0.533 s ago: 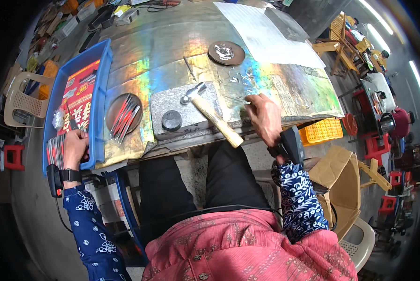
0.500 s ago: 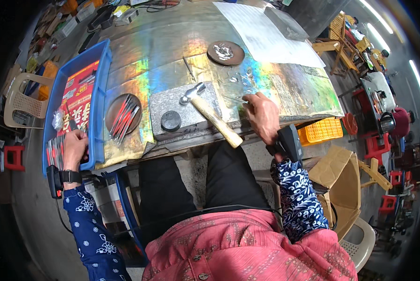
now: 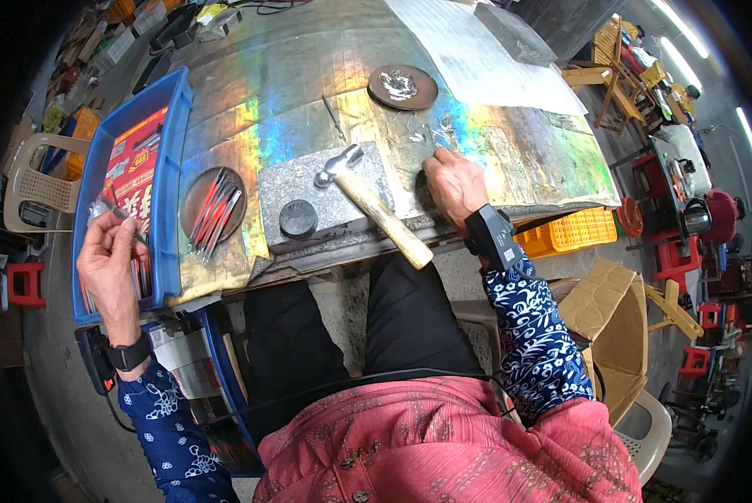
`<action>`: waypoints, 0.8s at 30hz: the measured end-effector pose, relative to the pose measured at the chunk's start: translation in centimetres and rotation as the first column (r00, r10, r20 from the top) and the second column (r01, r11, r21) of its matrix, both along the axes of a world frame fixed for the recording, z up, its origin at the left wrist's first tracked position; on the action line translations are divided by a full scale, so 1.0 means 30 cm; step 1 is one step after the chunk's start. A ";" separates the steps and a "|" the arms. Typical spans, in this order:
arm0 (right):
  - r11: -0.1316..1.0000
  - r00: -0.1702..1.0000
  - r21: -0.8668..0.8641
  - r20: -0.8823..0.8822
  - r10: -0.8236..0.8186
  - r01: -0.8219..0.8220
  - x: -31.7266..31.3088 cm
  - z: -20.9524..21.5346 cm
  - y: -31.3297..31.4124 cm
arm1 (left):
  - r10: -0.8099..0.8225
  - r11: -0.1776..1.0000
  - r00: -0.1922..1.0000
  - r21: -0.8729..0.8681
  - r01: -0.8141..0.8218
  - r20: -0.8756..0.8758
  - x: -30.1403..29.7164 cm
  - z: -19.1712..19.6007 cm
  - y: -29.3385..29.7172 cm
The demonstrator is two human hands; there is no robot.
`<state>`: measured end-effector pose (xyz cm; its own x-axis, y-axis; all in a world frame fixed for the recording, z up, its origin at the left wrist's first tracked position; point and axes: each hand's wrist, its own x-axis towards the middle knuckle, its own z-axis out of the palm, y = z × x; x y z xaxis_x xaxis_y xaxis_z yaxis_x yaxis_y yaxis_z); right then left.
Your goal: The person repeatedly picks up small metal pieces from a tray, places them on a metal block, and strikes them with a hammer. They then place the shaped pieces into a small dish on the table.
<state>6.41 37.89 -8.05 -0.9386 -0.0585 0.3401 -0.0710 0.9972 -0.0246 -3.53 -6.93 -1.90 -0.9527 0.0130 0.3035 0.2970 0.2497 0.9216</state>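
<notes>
My left hand (image 3: 112,264) is above the near end of a blue plastic tray (image 3: 183,134), thumb and fingers pinched. A crumpled clear plastic piece (image 3: 99,208) shows at its fingertips; whether they grip it is unclear. Below it, slim red and grey pieces stand partly hidden in the tray. My right hand (image 3: 455,191) rests curled near the table's front edge, its fingertips turned down; anything in them is hidden. Between the hands, a wooden-handled hammer (image 3: 384,218) leans across a grey stone block (image 3: 284,180), beside a round black puck (image 3: 298,219).
A brown round dish (image 3: 235,189) holds red and silver slim pieces. Another dish (image 3: 426,90) has white metallic bits, with more scattered on the table nearby. A thin rod (image 3: 334,117) lies beyond the block. White paper (image 3: 468,59) is weighted by a grey slab (image 3: 514,33).
My left hand has risen from the slim pieces in the tray toward the clear plastic. My right hand has shifted slightly left, and the thin metal piece at its fingers no longer shows.
</notes>
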 end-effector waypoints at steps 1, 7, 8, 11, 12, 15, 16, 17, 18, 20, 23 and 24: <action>0.999 1.000 0.041 0.008 0.004 -0.004 -0.006 0.004 0.001 | -0.019 1.000 1.000 0.009 0.019 0.013 0.018 0.007 0.035; 0.979 0.995 0.204 0.096 -0.033 0.013 -0.046 0.000 0.001 | -0.239 0.965 0.963 0.140 0.222 0.122 0.106 0.017 0.250; 0.977 0.988 0.211 0.139 -0.060 0.030 -0.051 -0.002 0.001 | -0.252 0.963 0.958 0.138 0.233 0.136 0.118 0.012 0.282; 0.996 0.987 0.070 0.149 -0.062 0.052 -0.055 0.004 0.007 | -0.313 0.935 0.940 0.220 0.280 0.137 0.146 -0.007 0.361; 0.997 0.988 0.076 0.147 -0.045 0.035 -0.053 0.009 0.012 | -0.328 0.931 0.936 0.212 0.297 0.130 0.149 -0.013 0.380; 0.997 0.972 0.050 0.223 -0.071 0.061 -0.041 0.033 0.023 | -0.333 0.932 0.937 0.191 0.309 0.105 0.152 -0.039 0.429; 0.998 0.974 0.010 0.219 -0.067 0.066 -0.034 0.040 0.025 | -0.335 0.928 0.937 0.210 0.309 0.102 0.154 -0.046 0.438; 0.997 0.975 -0.031 0.214 -0.063 0.071 -0.027 0.047 0.027 | -0.321 0.933 0.944 0.196 0.300 0.080 0.156 -0.052 0.444; 0.995 0.974 -0.044 0.212 -0.077 0.088 -0.021 0.051 0.025 | -0.307 0.938 0.949 0.193 0.289 0.073 0.157 -0.058 0.449; 0.992 0.970 -0.043 0.220 -0.103 0.115 -0.013 0.057 0.022 | -0.299 0.939 0.952 0.201 0.281 0.069 0.167 -0.067 0.451; 0.988 0.983 -0.112 0.164 -0.087 0.106 0.002 0.058 0.021 | -0.313 0.941 0.945 0.166 0.294 0.098 0.178 -0.078 0.450; 0.985 0.988 -0.145 0.134 -0.075 0.095 0.008 0.058 0.022 | -0.303 0.944 0.944 0.179 0.278 0.128 0.183 -0.083 0.452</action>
<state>6.64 38.56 -6.30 -0.9741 0.0663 0.2161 0.0274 0.9836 -0.1781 1.95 6.63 -4.39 -0.9493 0.2601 0.1766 0.1889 0.0229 0.9817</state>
